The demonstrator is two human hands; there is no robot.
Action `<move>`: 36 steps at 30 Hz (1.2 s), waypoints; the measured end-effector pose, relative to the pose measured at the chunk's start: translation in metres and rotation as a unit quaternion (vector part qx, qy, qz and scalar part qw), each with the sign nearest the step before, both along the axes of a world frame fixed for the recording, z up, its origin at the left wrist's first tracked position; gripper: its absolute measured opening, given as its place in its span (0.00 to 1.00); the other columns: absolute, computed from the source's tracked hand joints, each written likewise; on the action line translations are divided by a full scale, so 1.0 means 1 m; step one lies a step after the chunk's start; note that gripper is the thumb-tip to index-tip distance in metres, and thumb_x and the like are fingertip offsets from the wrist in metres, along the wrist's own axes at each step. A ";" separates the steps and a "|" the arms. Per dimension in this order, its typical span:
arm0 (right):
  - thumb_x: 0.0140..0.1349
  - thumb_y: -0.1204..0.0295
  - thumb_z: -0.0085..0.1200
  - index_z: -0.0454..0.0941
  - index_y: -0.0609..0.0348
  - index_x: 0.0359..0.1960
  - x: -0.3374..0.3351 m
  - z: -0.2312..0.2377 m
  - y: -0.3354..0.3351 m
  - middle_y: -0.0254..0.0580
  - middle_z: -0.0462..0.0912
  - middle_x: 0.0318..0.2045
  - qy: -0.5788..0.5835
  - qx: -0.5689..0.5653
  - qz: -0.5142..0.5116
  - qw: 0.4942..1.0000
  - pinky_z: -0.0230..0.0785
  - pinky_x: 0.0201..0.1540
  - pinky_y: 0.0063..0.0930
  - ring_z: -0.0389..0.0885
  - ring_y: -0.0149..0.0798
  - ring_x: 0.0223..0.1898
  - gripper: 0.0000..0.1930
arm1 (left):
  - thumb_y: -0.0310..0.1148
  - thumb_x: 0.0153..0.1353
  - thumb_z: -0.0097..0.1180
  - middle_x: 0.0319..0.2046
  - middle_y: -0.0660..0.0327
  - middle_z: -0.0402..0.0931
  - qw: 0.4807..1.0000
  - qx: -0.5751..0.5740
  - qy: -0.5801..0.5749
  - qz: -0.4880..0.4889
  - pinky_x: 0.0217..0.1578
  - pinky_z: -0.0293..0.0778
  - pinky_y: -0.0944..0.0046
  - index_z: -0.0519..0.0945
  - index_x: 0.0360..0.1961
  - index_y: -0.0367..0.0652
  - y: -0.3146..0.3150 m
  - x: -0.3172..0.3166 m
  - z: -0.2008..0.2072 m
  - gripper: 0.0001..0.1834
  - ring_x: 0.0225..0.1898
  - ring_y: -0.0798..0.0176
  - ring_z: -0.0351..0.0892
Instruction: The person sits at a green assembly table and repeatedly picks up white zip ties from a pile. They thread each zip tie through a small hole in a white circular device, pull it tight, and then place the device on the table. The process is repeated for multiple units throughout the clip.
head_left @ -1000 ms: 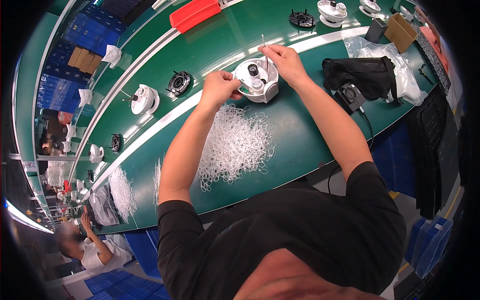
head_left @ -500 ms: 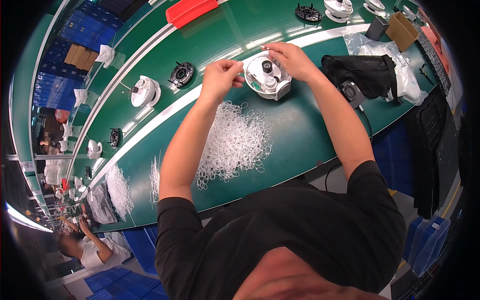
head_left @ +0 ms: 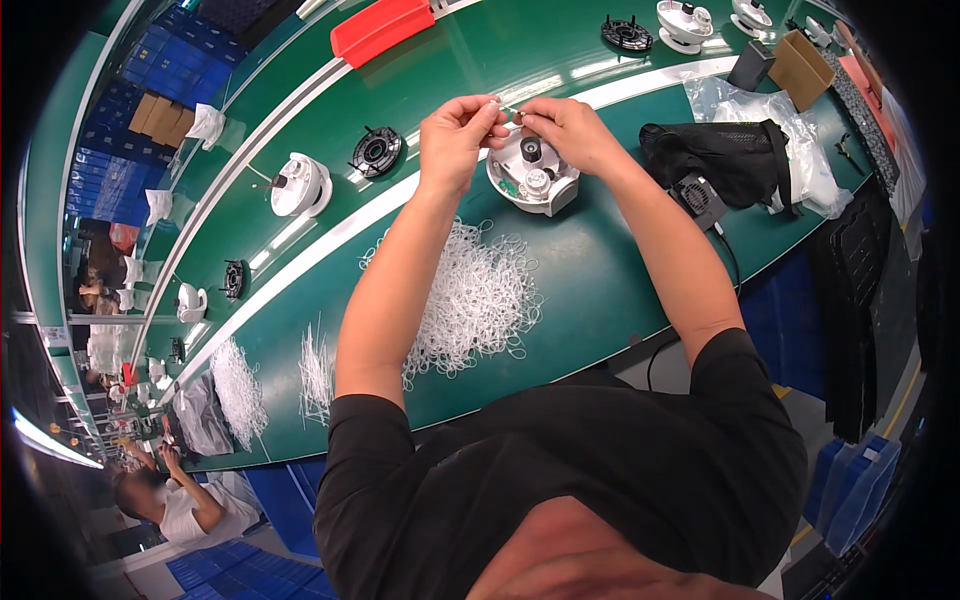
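Over a white round appliance housing (head_left: 541, 200) my two hands meet, fingertips almost touching. My left hand (head_left: 460, 140) is closed in a pinch; what it holds is too small to make out. Thumb and fingers of my right hand (head_left: 568, 130) pinch a thin wire (head_left: 514, 110), whose end points toward the left fingertips. Inside the open housing show a black round knob-like part (head_left: 531, 150), white round parts and a bit of green. Nearer me, partly behind my left forearm, lies a heap of white looped cable ties (head_left: 475, 295).
Straight white ties (head_left: 316, 375) and another white pile (head_left: 238, 390) lie to the left. Beyond the pale rail, the green line carries black round bases (head_left: 376, 152), white housings (head_left: 300, 188) and a red bin (head_left: 380, 30). A black bag (head_left: 715, 155) and small fan (head_left: 698, 195) sit right.
My left hand has moved up and right to meet my right hand, which has shifted slightly left and down with the wire. Parts on the line have drifted slightly right in view.
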State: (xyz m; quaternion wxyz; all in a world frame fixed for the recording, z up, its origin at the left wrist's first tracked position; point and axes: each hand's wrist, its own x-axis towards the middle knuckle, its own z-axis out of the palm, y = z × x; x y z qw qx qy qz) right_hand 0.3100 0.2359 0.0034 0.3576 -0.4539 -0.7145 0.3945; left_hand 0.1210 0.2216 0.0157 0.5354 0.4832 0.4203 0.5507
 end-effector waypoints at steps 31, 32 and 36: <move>0.68 0.65 0.51 0.80 0.60 0.42 0.001 -0.029 0.008 0.35 0.80 0.27 0.168 -0.073 -0.015 0.983 0.66 0.32 0.25 0.73 0.26 0.28 0.12 | 0.19 0.49 0.55 0.34 0.50 0.79 0.764 0.245 0.597 0.009 0.39 0.75 0.49 0.82 0.33 0.38 -0.011 0.006 -0.004 0.09 0.38 0.43 0.80; 0.67 0.64 0.53 0.80 0.60 0.42 0.002 -0.027 0.009 0.36 0.80 0.26 0.104 -0.030 0.004 0.994 0.67 0.32 0.26 0.74 0.28 0.28 0.12 | 0.20 0.49 0.56 0.34 0.49 0.80 0.775 0.242 0.584 0.015 0.39 0.75 0.49 0.82 0.32 0.38 -0.009 0.005 -0.005 0.08 0.38 0.44 0.80; 0.57 0.66 0.60 0.82 0.58 0.40 0.006 0.001 0.009 0.42 0.83 0.25 -0.077 0.029 0.052 0.995 0.71 0.32 0.33 0.81 0.39 0.27 0.12 | 0.23 0.52 0.58 0.34 0.49 0.80 0.802 0.234 0.549 0.032 0.40 0.76 0.49 0.82 0.29 0.38 -0.001 0.005 -0.013 0.04 0.38 0.43 0.81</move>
